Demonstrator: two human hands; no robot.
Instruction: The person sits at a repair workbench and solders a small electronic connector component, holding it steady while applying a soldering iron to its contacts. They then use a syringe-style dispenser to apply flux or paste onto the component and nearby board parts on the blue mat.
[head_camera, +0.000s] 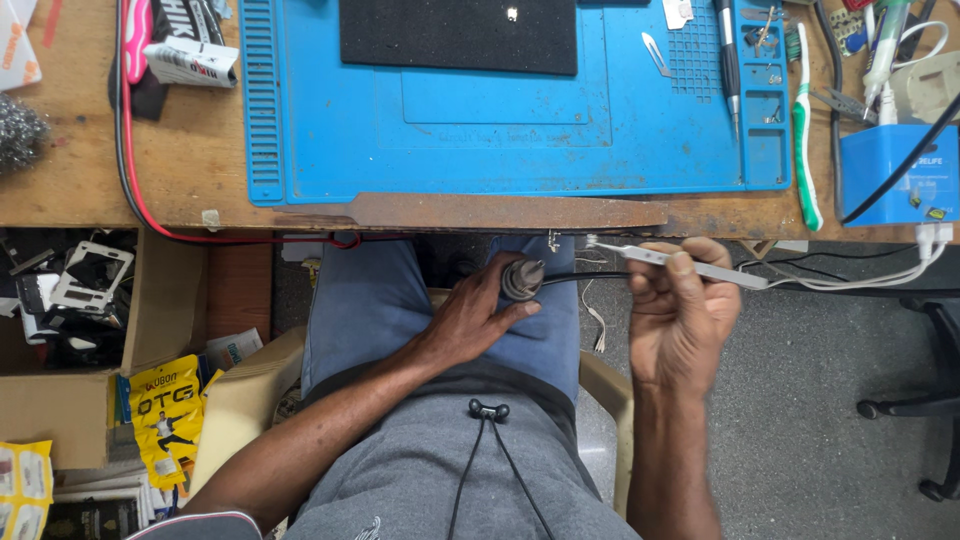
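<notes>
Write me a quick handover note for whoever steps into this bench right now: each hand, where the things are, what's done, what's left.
Left hand: rests on the lap, fingers around a round grey cable-fed tool head.
Right hand: pinches slim silver metal tweezers, tips pointing left, below the desk edge.
Blue silicone work mat lies on the wooden desk, a black foam pad on top with one small bright part.
Done: both tools in hand.
Left: neither is at the mat yet.
</notes>
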